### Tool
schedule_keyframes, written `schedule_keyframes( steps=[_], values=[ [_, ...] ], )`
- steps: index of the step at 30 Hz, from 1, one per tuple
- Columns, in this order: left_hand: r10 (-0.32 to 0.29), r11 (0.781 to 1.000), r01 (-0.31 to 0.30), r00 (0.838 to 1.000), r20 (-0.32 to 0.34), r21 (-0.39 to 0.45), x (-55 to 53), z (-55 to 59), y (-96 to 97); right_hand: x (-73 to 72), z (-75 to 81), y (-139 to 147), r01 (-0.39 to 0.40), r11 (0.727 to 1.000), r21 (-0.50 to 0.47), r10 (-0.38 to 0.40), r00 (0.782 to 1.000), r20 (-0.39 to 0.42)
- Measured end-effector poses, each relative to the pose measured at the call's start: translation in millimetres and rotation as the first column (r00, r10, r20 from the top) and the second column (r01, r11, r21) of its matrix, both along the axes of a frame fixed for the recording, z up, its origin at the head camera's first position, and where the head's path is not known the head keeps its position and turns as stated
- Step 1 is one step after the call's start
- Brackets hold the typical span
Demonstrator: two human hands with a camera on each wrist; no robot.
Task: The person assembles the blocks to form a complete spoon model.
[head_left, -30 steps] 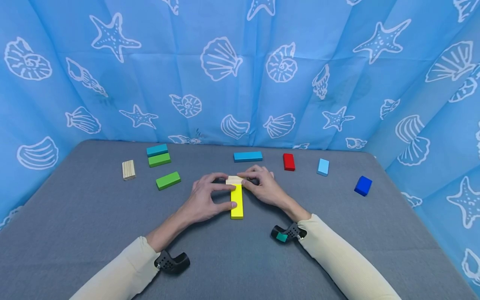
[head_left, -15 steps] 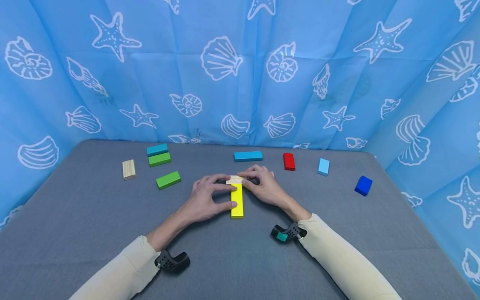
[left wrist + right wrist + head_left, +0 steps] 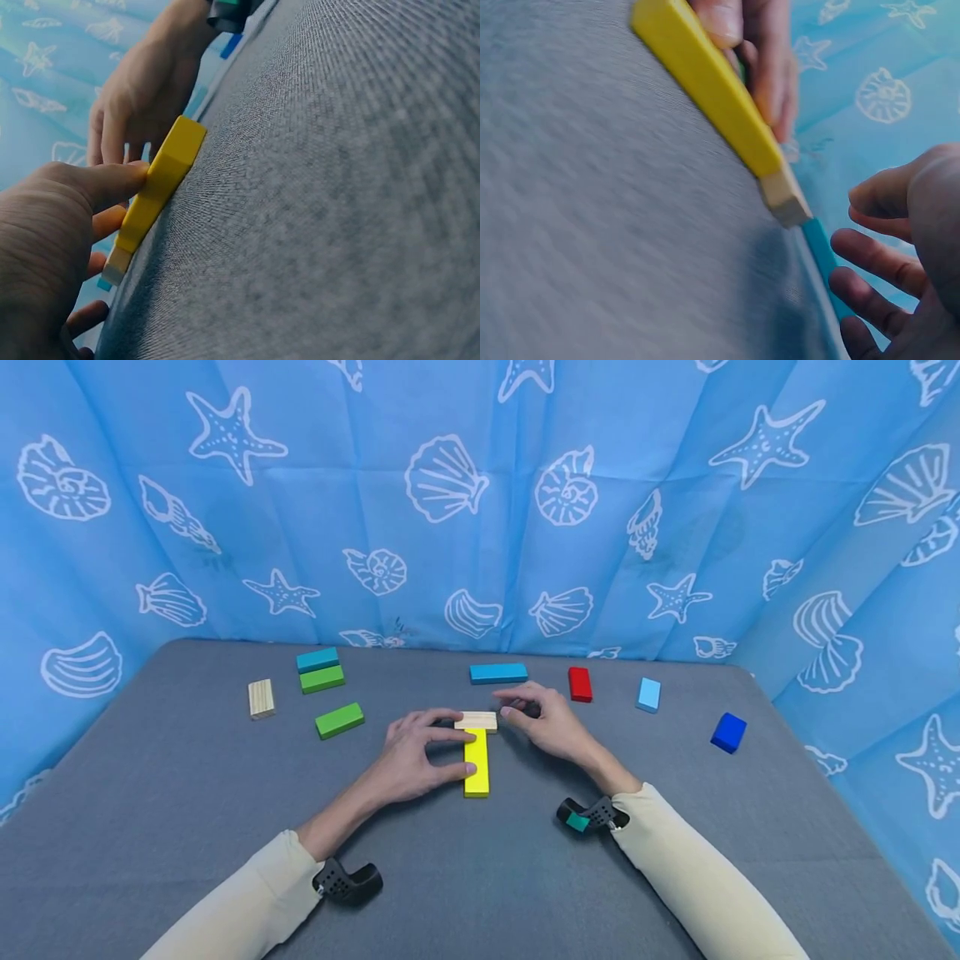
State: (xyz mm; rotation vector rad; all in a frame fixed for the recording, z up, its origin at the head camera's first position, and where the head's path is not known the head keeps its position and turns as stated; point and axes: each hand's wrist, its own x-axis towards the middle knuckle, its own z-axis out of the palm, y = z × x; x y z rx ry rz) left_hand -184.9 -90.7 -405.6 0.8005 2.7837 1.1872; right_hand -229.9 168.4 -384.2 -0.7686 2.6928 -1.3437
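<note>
A long yellow block (image 3: 477,777) lies flat on the table, its far end against a short plain wooden block (image 3: 480,720) set crosswise, so the two form a T. My left hand (image 3: 412,752) rests its thumb and a fingertip on the yellow block, with another fingertip at the wooden block's left end. Its fingers are extended rather than wrapped round anything. Just right of the wooden block, my right hand (image 3: 553,724) is apart from it, fingers loosely bent and holding nothing. In the right wrist view, a gap shows between those fingers and the wooden block (image 3: 784,199).
Behind the T lies a long blue block (image 3: 498,673). Red (image 3: 580,684), light blue (image 3: 648,694) and dark blue (image 3: 728,732) blocks sit to the right. On the left are a teal block (image 3: 317,659), green blocks (image 3: 340,720) and another wooden block (image 3: 261,699). A patterned curtain (image 3: 315,510) hangs behind.
My right hand has let go of the wooden block and moved slightly right, uncovering its right end. The left hand keeps its place on the blocks.
</note>
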Motion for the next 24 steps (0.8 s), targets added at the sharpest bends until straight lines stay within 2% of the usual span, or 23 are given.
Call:
schedule_keyframes(
  steps=[7,15,20,24],
  values=[
    [0.000,1.000,0.000,1.000,0.009,0.011,-0.1,-1.1,-0.8,-4.5,11.1,24.1,0.065,0.998,-0.013,-0.065,0.997,-0.045],
    [-0.008,1.000,0.008,1.000,0.012,0.029,-1.0,-2.0,-1.4,-1.9,18.5,72.6,0.153,0.988,0.004,-0.152,0.986,-0.071],
    [-0.007,1.000,0.007,1.000,0.014,0.027,-0.9,-1.8,-1.1,5.6,23.6,108.3,0.238,0.970,0.059,-0.230,0.967,-0.113],
    [-0.006,1.000,0.005,1.000,0.015,0.023,-0.4,-1.7,-0.8,12.5,24.0,138.8,0.309,0.948,0.076,-0.294,0.942,-0.163]
  ],
)
